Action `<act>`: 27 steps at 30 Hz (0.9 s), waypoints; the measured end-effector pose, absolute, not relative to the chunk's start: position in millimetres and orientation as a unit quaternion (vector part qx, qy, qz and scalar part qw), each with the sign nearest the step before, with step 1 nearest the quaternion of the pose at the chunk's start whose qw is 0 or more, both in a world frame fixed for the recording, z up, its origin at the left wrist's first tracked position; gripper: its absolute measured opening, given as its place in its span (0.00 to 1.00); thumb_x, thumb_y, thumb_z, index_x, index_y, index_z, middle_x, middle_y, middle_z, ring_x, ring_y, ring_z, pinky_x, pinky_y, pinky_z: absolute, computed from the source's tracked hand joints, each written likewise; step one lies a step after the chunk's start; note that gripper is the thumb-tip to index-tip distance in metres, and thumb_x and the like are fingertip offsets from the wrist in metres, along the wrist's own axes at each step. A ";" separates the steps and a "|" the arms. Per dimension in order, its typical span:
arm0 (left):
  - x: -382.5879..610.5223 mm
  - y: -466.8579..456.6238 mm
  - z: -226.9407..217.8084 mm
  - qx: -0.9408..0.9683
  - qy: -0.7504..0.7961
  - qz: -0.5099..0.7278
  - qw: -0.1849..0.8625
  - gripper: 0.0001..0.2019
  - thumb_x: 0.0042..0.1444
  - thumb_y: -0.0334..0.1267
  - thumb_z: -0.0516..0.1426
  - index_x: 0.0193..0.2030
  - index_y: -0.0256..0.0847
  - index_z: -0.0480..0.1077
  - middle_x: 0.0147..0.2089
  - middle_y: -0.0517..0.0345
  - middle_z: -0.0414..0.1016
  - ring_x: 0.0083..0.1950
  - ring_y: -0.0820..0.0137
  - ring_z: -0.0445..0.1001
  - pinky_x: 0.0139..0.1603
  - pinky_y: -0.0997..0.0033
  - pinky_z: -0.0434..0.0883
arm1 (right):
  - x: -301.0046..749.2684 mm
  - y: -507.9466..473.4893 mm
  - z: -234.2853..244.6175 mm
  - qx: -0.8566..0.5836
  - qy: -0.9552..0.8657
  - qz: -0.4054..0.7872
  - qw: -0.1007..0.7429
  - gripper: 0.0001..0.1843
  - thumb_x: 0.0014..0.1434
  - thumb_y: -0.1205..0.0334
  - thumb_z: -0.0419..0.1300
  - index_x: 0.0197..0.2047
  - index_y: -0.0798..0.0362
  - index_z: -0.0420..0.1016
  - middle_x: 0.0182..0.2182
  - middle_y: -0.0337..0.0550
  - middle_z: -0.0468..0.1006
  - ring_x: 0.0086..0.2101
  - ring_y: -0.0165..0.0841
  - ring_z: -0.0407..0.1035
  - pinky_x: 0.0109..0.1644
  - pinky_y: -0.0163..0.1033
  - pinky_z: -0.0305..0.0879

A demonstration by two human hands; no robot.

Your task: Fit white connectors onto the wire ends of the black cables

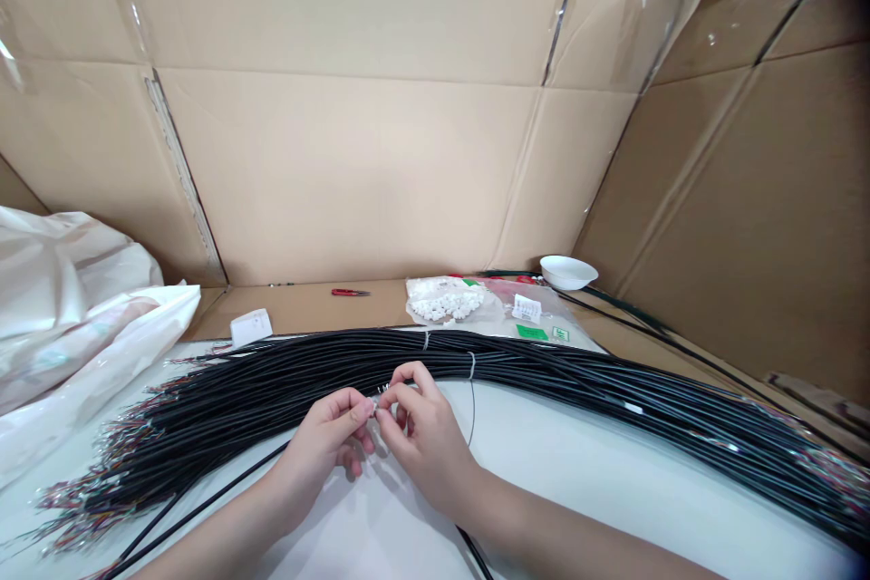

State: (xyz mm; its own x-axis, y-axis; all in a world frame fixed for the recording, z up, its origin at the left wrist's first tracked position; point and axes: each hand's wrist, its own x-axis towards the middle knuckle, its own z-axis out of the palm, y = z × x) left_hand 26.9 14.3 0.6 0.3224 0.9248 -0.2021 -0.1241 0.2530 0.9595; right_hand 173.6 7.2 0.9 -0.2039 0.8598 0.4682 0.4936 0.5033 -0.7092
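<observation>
My left hand (334, 430) is closed, thumb and forefinger pinching a small white connector (374, 408) that is mostly hidden by the fingertips. Right beside it, my right hand (422, 435) pinches thin wires (384, 388), whose pale ends stick up above the fingers. The fingertips of both hands almost touch, so I cannot tell how far wire and connector are joined. A single black cable (231, 491) runs from the lower left towards my left hand. Behind both hands lies a thick bundle of black cables (326, 372), tied with grey ties.
Beyond the bundle lie a clear bag of small white connectors (449, 304), a labelled plastic bag (547, 315), red-handled pliers (350, 293) and a white bowl (569, 272). White plastic sheeting (82, 308) is heaped at left. Cardboard walls (353, 172) enclose the back and right.
</observation>
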 end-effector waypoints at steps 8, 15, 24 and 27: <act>27.6 14.3 1.6 0.465 0.428 0.415 0.654 0.12 0.47 0.45 0.59 0.26 0.37 0.67 0.22 0.61 0.65 0.25 0.73 0.66 0.18 0.79 0.63 | 173.7 7.4 4.6 -0.459 -0.733 0.230 0.447 0.06 0.54 0.69 0.51 0.28 0.54 0.67 0.37 0.44 0.62 0.35 0.30 0.64 0.36 0.35 0.63; 29.1 13.2 4.9 0.473 0.431 0.406 0.652 0.12 0.47 0.45 0.59 0.26 0.37 0.66 0.22 0.62 0.65 0.26 0.73 0.66 0.18 0.79 0.63 | 172.6 8.8 3.8 -0.435 -0.753 0.234 0.436 0.07 0.56 0.70 0.48 0.29 0.54 0.64 0.38 0.45 0.61 0.38 0.31 0.62 0.42 0.38 0.62; 26.3 16.0 5.9 0.453 0.437 0.413 0.658 0.11 0.46 0.42 0.61 0.28 0.36 0.68 0.28 0.57 0.71 0.26 0.72 0.70 0.15 0.81 0.61 | 174.0 12.8 4.5 -0.436 -0.706 0.355 0.431 0.09 0.59 0.65 0.47 0.28 0.53 0.62 0.39 0.43 0.60 0.40 0.30 0.62 0.45 0.37 0.61; 25.7 17.3 5.2 0.460 0.436 0.421 0.649 0.09 0.45 0.40 0.61 0.27 0.36 0.70 0.26 0.56 0.73 0.29 0.70 0.71 0.20 0.79 0.64 | 174.0 12.7 5.5 -0.442 -0.704 0.361 0.422 0.10 0.59 0.65 0.47 0.27 0.53 0.62 0.39 0.42 0.60 0.40 0.30 0.62 0.45 0.37 0.60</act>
State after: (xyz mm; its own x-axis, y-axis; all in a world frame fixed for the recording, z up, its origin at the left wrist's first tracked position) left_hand 25.7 17.3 5.2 0.2650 0.9475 -0.1790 -0.1457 0.2228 0.9639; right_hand 174.0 12.7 5.5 -0.2532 0.9272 0.2761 0.3169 0.3492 -0.8818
